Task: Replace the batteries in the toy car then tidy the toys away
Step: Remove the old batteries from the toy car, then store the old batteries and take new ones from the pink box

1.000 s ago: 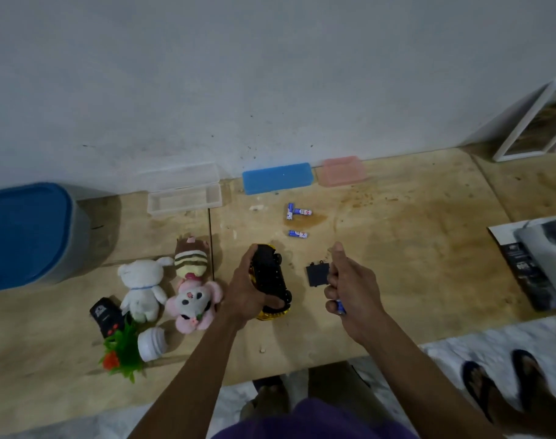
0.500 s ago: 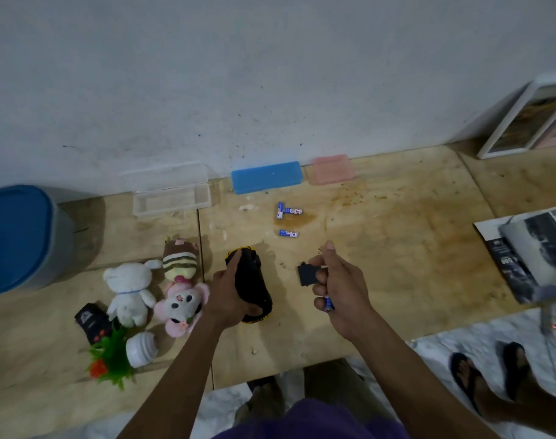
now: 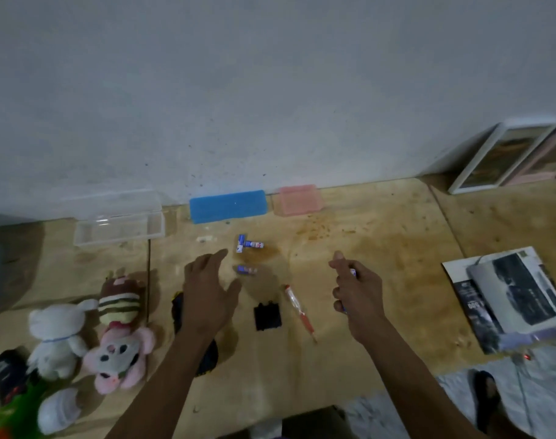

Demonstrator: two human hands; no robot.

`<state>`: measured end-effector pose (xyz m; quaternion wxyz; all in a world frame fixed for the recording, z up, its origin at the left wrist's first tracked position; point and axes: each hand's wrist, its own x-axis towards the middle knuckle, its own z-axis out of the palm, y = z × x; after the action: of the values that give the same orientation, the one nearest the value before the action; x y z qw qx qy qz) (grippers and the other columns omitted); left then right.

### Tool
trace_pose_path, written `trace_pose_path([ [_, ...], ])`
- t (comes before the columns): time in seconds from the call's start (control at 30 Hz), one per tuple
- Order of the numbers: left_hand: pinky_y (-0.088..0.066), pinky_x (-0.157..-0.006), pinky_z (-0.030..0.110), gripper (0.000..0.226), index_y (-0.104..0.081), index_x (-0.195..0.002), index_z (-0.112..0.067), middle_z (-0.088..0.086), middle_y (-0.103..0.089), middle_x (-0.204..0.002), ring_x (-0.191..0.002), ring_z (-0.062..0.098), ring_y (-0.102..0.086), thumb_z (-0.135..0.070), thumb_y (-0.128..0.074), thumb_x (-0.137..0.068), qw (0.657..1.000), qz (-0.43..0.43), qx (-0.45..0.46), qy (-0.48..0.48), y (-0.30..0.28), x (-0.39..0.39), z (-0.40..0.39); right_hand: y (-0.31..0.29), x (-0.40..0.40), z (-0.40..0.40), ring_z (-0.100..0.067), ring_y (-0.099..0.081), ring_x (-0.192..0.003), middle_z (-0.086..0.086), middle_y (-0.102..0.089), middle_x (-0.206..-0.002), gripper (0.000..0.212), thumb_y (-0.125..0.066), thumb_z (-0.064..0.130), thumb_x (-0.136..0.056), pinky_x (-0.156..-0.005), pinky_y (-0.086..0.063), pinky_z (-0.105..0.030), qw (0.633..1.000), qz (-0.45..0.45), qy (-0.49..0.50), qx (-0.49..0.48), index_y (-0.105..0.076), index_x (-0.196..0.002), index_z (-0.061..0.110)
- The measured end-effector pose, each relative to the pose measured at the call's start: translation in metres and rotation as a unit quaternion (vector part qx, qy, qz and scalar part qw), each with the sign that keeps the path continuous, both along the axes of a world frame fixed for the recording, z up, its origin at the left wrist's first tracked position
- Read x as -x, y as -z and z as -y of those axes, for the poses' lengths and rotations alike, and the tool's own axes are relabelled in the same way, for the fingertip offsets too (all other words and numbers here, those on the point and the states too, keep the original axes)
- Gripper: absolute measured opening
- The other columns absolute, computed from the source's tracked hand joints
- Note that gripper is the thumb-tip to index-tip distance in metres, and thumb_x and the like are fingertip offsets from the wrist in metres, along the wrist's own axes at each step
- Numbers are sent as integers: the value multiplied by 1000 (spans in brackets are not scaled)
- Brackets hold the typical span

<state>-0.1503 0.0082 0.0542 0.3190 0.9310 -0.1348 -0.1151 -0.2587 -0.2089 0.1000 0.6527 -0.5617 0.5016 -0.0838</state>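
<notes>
Left hand (image 3: 207, 289) open, reaching w/ straight fingers to loose batteries (image 3: 245, 269) at its 1 o'clock. Right hand (image 3: 354, 288) grips batteries. Toy car (image 3: 194, 331) on table under left wrist, lid (image 3: 267, 315) at 3 o'clock. Risk: old & new batteries get mixed up.

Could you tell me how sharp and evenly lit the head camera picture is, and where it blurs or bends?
Head view: dim and soft all over, with no glare; the left hand and right hand look smeared; the batteries show blue but their print is unreadable; the plush toys are fuzzy; wide-angle bending curves the table edge against the wall.
</notes>
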Motion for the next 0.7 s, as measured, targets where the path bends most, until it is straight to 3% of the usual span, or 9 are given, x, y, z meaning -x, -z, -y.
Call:
trace_pose_path([
  [0.13, -51, -85, 48, 52, -63, -130, -13, 11, -66, -116, -108, 39, -57, -36, -62, -84, 996, 64, -40, 49, 11, -29, 77, 37, -47, 46, -13, -38, -48, 14, -42, -43, 21, -70, 32, -92, -48, -30, -23, 998, -8, -44, 41, -70, -76, 17],
  [0.2, -52, -84, 51, 48, -64, -128, -11, 13, -68, -112, -107, 40, -59, -32, -67, -84, 989, 102, -77, 72, 19, -46, 113, 58, -74, 63, -12, -43, -52, 15, -48, -48, 13, -71, 28, -89, -53, -32, -22, 998, -15, -54, 36, -74, -80, 19],
  [0.3, -41, -90, 46, 49, -66, -125, -13, 10, -68, -110, -109, 38, -58, -27, -79, -79, 975, 144, -137, 96, 34, -71, 158, 85, -109, 81, -12, -46, -52, 11, -54, -54, 10, -70, 24, -88, -54, -33, -21, 997, -36, -62, 28, -78, -86, 18],
  [0.37, -34, -92, 44, 48, -68, -122, -15, 9, -70, -109, -108, 37, -58, -31, -81, -78, 967, 159, -172, 104, 46, -87, 179, 97, -127, 88, -15, -52, -51, 6, -61, -58, 12, -69, 22, -87, -50, -37, -22, 997, -55, -55, 7, -80, -84, 18],
  [0.5, -27, -90, 44, 48, -72, -112, -16, 8, -72, -104, -102, 35, -62, -36, -86, -70, 942, 199, -240, 125, 70, -110, 197, 113, -153, 92, -15, -63, -58, 6, -66, -58, 32, -71, 31, -85, -54, -43, -21, 996, -83, -39, -18, -70, -54, 24],
  [0.7, -33, -90, 47, 49, -72, -107, -12, 10, -72, -101, -97, 34, -62, -39, -86, -69, 932, 231, -245, 132, 86, -119, 201, 124, -170, 86, -24, -58, -55, -7, -57, -50, 47, -74, 35, -80, -59, -46, -35, 991, -101, 18, -81, -57, -44, 9],
])
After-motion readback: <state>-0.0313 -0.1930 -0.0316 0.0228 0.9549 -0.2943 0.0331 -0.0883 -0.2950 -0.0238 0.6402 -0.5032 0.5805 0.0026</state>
